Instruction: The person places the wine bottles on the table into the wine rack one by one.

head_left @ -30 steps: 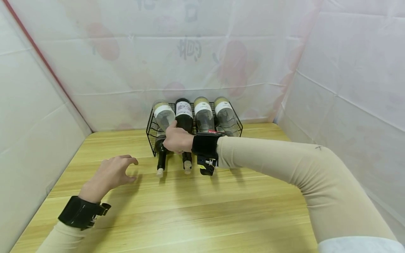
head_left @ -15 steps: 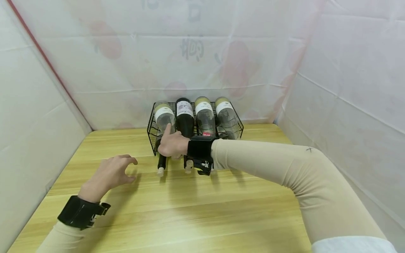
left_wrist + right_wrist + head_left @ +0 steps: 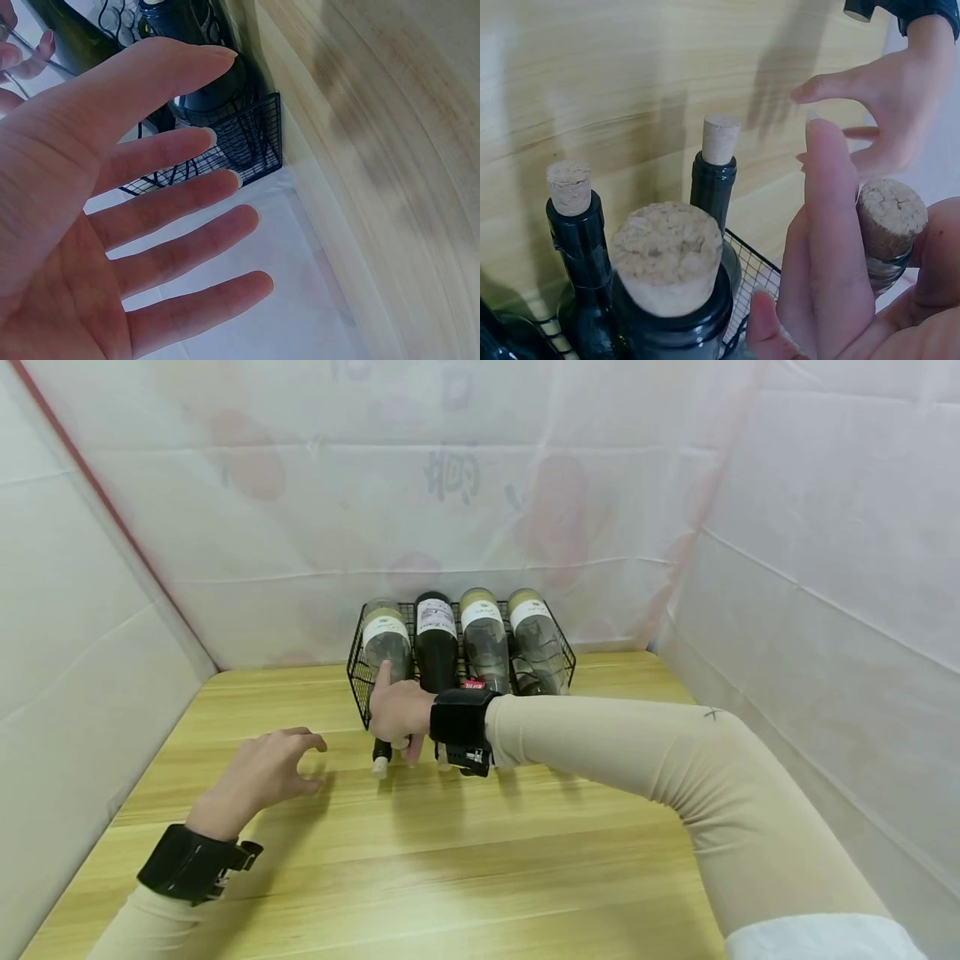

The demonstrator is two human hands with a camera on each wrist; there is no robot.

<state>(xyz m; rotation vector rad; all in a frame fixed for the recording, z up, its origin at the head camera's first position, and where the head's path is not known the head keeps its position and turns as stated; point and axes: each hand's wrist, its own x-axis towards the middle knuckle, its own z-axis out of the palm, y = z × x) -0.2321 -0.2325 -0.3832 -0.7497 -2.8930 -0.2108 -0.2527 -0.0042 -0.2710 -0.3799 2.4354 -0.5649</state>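
Observation:
My right hand (image 3: 401, 710) is at the neck end of the leftmost clear glass bottle (image 3: 386, 628), which lies neck toward me on top in a black wire basket (image 3: 354, 681). The right wrist view has this bottle's cork (image 3: 892, 214) showing between fingers and thumb, which grip the neck. Beside it in the upper row lie a dark wine bottle (image 3: 437, 643) and two more clear bottles (image 3: 483, 635). Below, a corked dark neck (image 3: 381, 752) pokes out at the front left. My left hand (image 3: 258, 777) hovers over the wooden table, fingers loosely curved, holding nothing.
The wood-grain table (image 3: 450, 877) stretches in front of the basket. White sheeting (image 3: 300, 527) hangs behind and on both sides, close to the basket's back. Several other corked necks (image 3: 574, 225) stand near the right hand in its wrist view.
My right hand has moved left and slightly toward me, and the leftmost clear bottle has swung straighter with it. The left hand has stayed in place.

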